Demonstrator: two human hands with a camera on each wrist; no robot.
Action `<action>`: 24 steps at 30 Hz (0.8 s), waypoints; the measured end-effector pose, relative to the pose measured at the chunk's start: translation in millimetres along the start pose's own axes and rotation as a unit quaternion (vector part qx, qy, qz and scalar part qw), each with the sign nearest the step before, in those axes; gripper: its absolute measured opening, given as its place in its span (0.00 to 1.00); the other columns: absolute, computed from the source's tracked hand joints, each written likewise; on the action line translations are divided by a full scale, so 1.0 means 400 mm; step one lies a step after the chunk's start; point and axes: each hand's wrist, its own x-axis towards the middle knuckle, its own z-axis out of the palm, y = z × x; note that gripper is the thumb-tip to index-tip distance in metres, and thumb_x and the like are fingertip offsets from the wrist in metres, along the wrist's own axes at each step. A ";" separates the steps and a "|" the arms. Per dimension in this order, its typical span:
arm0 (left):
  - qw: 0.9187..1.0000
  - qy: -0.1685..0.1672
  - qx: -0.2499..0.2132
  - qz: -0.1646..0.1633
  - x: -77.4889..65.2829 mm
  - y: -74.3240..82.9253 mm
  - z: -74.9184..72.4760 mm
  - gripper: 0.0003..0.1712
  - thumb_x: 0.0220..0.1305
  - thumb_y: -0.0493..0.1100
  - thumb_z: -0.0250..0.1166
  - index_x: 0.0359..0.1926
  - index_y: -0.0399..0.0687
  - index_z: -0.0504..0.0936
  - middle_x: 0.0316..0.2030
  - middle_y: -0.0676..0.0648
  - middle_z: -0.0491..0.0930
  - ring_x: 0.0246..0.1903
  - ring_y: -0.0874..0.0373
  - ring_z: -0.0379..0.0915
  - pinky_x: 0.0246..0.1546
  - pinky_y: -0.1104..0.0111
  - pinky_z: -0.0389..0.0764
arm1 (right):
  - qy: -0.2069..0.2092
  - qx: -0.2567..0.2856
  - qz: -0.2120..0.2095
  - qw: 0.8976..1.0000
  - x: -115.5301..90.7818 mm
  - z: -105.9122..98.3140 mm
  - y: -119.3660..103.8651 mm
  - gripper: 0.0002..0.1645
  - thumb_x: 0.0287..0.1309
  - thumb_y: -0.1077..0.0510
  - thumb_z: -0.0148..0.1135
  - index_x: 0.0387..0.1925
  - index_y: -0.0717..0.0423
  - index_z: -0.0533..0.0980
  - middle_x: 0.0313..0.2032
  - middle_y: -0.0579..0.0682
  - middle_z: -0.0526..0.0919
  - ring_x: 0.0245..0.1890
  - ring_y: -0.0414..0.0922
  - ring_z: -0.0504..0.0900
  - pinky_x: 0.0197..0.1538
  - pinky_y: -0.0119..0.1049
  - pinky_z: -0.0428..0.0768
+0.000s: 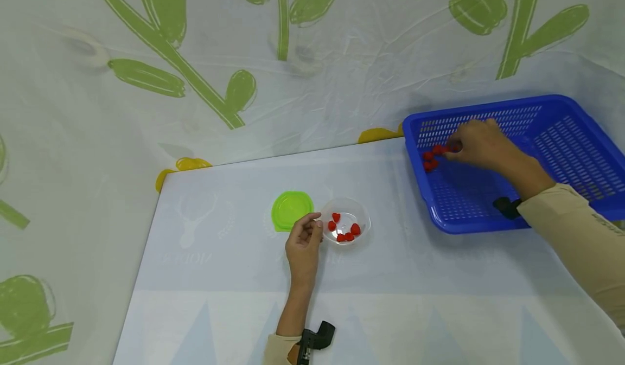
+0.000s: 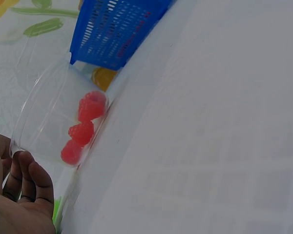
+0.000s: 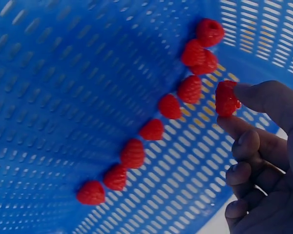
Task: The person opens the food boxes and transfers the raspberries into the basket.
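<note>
I pinch one red raspberry (image 3: 227, 99) in my right grip (image 1: 483, 143), the thumb on its upper side and the index finger under its lower end as the right wrist view shows it. The gap is narrow, just the berry's size. Its long axis runs nearly upright in that view; which end is the tip, I cannot tell. I have it inside the blue basket (image 1: 459, 197), towards that basket's far left corner, above the floor of slots. Nine loose berries (image 3: 132, 153) lie along the foot of one basket wall in a slanting line, closest together at one end, some of them touching.

The basket stands at the right of the bench (image 1: 390, 278), by the far edge, with its own long axis running roughly along that edge.

My left grip (image 1: 304, 243) is narrow too, thumb and fingers pinching the left rim of a clear round bowl (image 1: 346, 221) well inside the bench's left edge. The bowl sits upright, mouth up, with five red pieces (image 1: 355, 229) scattered on its bottom, two of them side by side near the front. Just left of it, partly behind my fingers, a bright green lid (image 1: 291, 209) lies flat on the bench.
</note>
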 end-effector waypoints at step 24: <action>1.000 -0.006 0.000 0.002 -0.001 0.022 0.000 0.14 0.62 0.42 0.61 0.48 0.47 0.77 0.33 0.44 0.73 0.30 0.52 0.70 0.31 0.73 0.77 | -0.029 0.006 0.000 1.000 0.010 0.055 0.026 0.14 0.43 0.52 0.69 0.28 0.60 0.83 0.28 0.53 0.82 0.31 0.52 0.76 0.33 0.45 0.59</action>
